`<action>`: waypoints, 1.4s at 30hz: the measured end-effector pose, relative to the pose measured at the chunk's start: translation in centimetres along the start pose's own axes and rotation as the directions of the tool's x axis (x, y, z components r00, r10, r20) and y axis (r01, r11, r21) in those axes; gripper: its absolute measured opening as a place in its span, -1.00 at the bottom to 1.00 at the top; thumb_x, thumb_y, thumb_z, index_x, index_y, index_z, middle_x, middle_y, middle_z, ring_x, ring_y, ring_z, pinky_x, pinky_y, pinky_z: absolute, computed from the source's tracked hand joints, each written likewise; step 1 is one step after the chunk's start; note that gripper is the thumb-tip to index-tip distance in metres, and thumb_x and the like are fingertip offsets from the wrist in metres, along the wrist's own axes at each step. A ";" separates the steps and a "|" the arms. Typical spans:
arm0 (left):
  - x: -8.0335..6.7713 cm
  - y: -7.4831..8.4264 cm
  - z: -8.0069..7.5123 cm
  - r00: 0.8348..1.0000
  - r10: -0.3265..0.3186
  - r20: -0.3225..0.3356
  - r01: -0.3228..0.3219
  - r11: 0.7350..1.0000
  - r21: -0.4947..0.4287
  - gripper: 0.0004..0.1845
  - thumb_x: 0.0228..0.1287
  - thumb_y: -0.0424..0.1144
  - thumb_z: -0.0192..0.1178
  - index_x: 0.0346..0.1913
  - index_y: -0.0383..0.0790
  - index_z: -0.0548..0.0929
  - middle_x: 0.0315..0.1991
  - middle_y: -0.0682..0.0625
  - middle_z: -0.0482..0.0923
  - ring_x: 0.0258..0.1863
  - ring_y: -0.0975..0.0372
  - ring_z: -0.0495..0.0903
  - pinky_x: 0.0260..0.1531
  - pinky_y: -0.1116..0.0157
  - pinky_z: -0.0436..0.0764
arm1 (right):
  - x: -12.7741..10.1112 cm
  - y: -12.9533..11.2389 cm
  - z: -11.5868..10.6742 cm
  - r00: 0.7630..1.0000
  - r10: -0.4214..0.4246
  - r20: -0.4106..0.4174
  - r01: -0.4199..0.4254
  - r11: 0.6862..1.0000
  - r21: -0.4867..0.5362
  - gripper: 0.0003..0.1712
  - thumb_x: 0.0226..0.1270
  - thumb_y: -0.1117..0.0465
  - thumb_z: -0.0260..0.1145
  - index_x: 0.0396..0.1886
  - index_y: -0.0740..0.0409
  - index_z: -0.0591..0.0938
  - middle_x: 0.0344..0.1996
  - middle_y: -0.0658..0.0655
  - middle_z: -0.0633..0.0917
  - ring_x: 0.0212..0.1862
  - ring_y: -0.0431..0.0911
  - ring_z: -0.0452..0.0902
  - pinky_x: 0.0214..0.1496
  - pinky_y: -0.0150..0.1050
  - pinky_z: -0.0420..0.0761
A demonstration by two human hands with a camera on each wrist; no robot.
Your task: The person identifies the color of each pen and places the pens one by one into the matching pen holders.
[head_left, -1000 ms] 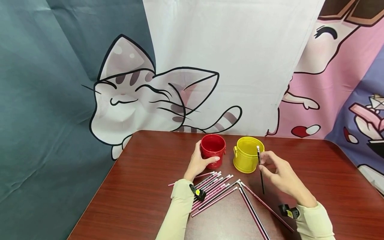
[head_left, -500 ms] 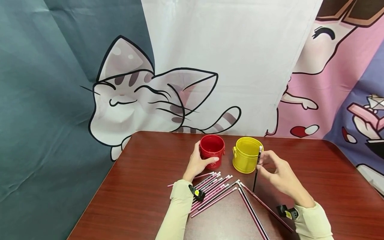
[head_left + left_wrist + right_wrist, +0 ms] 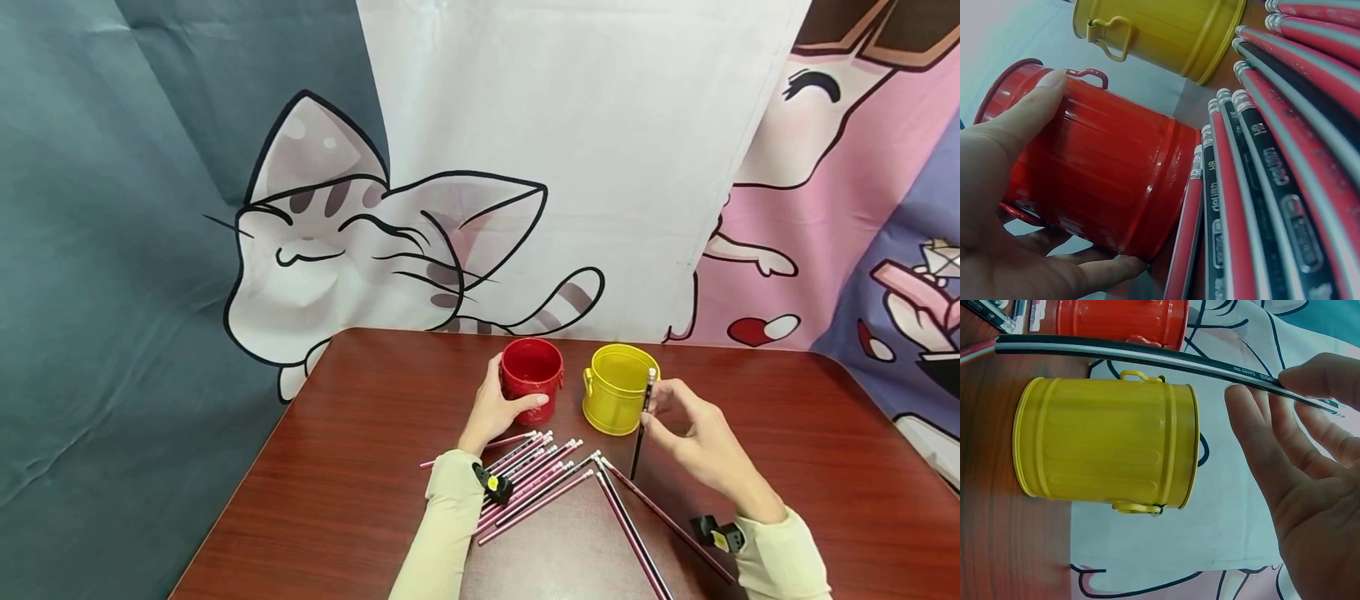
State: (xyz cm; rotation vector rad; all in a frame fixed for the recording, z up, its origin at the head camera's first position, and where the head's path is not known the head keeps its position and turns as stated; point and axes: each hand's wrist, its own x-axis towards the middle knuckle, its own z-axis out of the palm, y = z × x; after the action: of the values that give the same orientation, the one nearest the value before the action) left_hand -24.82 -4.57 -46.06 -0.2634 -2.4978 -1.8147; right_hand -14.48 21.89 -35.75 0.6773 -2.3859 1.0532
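My left hand [image 3: 495,412] grips a small red bucket [image 3: 517,385], its thumb across the front and its fingers round the other side. In the left wrist view, pencil ends lie right at the bucket's base. My right hand [image 3: 697,437] pinches a black pencil [image 3: 638,450] between thumb and fingers near its white eraser end. That pencil points downward, nearly upright, eraser on top. Just behind it stands a yellow bucket [image 3: 611,404], which the pencil overlaps at the right edge in the head view. The right wrist view shows the pencil [image 3: 1116,350] passing beside the yellow bucket [image 3: 1107,440].
Several pink and black pencils [image 3: 536,502] lie in a loose row before the red bucket, partly under my left wrist. More pencils [image 3: 633,533] slant toward the front right. The brown table [image 3: 322,500] ends at a cartoon-printed cloth [image 3: 615,167] behind the buckets.
The black pencil's lower end has swung left, so its eraser end now leans slightly right. My left hand and the red bucket stay where they were.
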 end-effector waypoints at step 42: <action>-0.1 0.6 -0.4 0.999 0.031 0.031 -0.032 0.999 0.026 -0.04 -0.09 0.01 0.40 0.34 0.21 0.01 0.23 0.18 0.25 0.19 0.25 0.25 0.02 0.17 0.50 | 6.3 -4.6 2.5 0.989 -0.052 -0.138 0.066 0.993 0.101 -0.76 0.03 0.55 0.27 -0.26 0.37 0.47 -0.44 0.18 0.54 -0.29 -0.09 0.55 -0.34 -0.56 0.56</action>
State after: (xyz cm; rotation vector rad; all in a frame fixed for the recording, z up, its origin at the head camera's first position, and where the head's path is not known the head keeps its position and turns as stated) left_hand -24.67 -4.78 -45.39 -0.3303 -2.5216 -1.7777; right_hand -17.12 15.64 -31.16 0.6858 -2.1944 1.1685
